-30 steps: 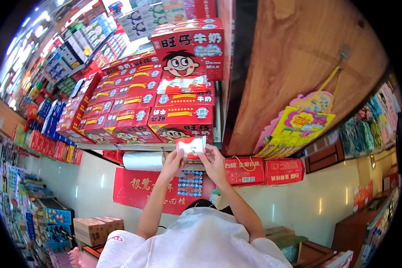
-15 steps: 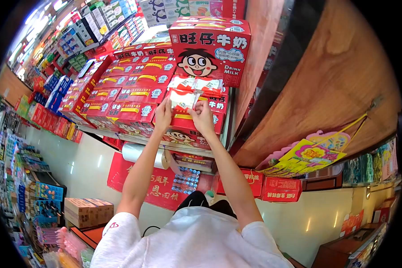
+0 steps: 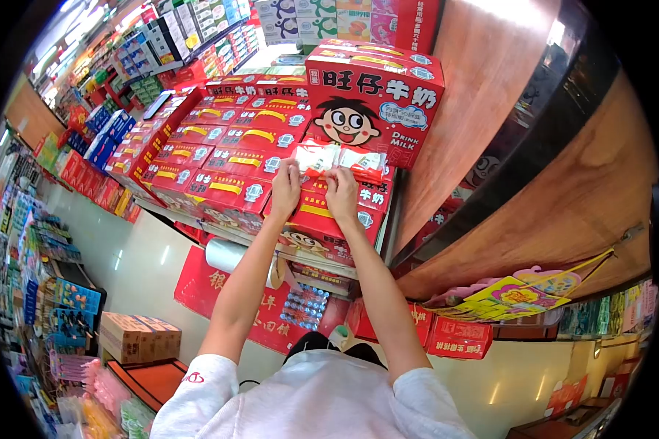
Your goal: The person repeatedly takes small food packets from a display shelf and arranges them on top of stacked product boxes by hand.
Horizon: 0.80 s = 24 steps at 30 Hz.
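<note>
A small red-and-white packet [image 3: 315,158] lies on top of the red milk cartons, in front of a large upright milk box [image 3: 373,102]. My left hand [image 3: 285,192] pinches its left edge with the fingers closed. My right hand [image 3: 341,194] has its fingertips closed at the packet's lower right edge. Close by on the right lies a similar red-and-white packet [image 3: 363,162]. Whether more packets lie beneath them I cannot tell. Under both hands is a red milk carton [image 3: 316,212] with a yellow handle.
Several red milk cartons [image 3: 227,159] are stacked to the left, with a phone-like dark slab [image 3: 158,104] on them. A wooden panel [image 3: 505,219] rises close on the right. Below the stack are a clear plastic roll [image 3: 227,254] and a cardboard box [image 3: 140,338].
The packet between my hands has moved away from me and now lies level with the right-hand packet. My hands moved forward with it. The view has shifted slightly.
</note>
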Each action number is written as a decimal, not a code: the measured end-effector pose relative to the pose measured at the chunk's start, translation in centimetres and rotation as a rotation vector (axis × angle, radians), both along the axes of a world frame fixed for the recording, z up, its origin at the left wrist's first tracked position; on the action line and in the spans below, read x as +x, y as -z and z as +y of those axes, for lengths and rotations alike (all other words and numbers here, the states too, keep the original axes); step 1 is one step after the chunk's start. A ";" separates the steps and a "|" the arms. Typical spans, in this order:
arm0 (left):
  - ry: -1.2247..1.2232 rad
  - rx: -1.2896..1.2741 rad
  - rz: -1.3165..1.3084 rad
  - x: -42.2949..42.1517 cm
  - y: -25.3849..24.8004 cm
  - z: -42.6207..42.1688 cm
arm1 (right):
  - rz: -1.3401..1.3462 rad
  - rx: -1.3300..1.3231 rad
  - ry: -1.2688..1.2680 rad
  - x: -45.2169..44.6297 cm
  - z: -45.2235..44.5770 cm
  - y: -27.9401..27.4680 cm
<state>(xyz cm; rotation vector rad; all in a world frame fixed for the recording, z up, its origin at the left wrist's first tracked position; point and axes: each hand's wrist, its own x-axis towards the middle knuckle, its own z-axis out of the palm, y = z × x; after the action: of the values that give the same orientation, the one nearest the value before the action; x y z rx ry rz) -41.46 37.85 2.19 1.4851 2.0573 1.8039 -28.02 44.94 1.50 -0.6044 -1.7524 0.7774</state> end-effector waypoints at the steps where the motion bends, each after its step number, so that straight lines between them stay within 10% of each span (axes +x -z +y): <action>1: 0.009 -0.047 -0.009 -0.3 0.3 0.3 | -0.011 0.008 0.024 0.1 -0.1 -0.1; 13: -0.018 0.047 0.033 -0.8 0.8 0.7 | -0.105 -0.320 -0.185 1.1 -0.6 -2.2; 24: -0.051 -0.010 0.175 -0.4 0.0 0.8 | -0.118 0.013 -0.092 0.2 -0.2 -0.4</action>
<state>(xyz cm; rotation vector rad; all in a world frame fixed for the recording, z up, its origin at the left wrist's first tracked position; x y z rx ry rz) -41.84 38.65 2.15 1.6579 2.1978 1.7342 -27.80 44.78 1.89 -0.5744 -1.9031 0.8075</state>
